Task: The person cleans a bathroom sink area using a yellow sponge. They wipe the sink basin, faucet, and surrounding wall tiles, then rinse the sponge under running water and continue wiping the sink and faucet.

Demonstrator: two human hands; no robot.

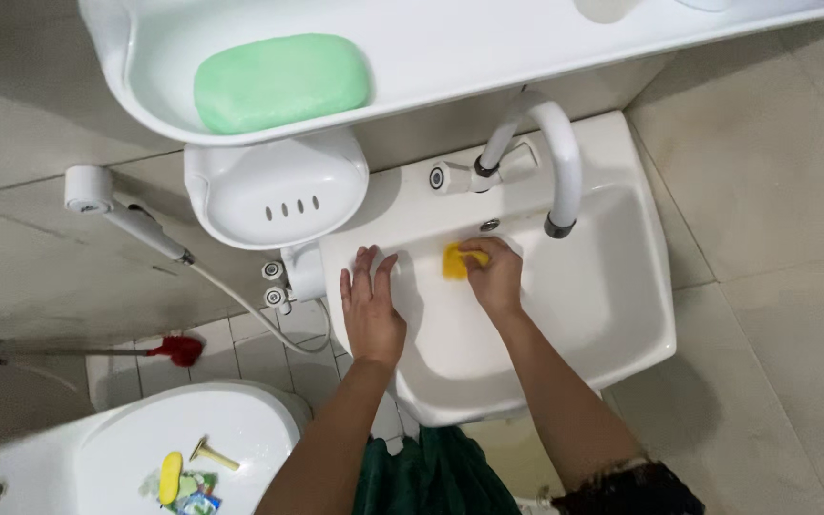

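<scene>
While the left hand (370,307) lay flat on the left rim of the white sink (622,315) with its fingers (366,265) spread, the right hand (495,275) pressed a yellow sponge (453,261) against the basin's back wall — fingers curled together over it, just below the overflow hole (490,225). The white faucet (557,153) arched over the back edge. Above, a shelf (450,57) carried a green soap bar (281,81) — well apart from both hands.
</scene>
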